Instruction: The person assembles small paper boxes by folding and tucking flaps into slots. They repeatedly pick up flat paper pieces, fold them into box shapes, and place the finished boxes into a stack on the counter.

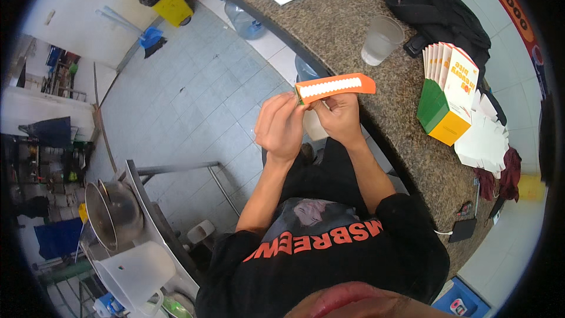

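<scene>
Left fingers (275, 115) and right fingers (341, 105) pinch 1 orange carton (335, 86).

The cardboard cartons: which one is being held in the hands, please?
The orange-sided carton with a white wavy strip, between the left hand and right hand. The other cartons sit grouped on the speckled counter, untouched.

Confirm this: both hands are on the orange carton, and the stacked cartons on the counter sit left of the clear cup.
Not left: the head view shows the stacked cartons on the counter sit right of the clear cup. The left hand and right hand are indeed on the orange carton.
</scene>
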`<act>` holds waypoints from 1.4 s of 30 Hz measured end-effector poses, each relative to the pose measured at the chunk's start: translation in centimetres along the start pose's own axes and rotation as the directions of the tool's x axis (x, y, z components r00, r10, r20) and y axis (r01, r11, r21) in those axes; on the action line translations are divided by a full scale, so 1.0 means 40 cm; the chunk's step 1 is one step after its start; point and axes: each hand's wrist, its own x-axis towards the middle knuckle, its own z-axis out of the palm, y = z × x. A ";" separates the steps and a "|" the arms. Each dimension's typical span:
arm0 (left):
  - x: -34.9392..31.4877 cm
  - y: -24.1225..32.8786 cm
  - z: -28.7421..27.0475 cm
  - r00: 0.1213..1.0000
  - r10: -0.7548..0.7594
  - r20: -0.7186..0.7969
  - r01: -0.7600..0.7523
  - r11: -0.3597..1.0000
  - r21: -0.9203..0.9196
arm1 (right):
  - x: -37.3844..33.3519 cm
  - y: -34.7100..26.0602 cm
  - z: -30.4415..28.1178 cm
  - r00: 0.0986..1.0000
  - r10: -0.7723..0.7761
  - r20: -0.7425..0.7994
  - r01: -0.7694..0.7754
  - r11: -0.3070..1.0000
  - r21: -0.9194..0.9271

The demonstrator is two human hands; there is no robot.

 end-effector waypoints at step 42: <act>-0.023 0.025 0.014 0.382 -0.814 0.438 0.747 -0.007 -0.665 | -0.024 0.010 0.004 0.962 -0.226 -0.150 0.119 0.849 -0.514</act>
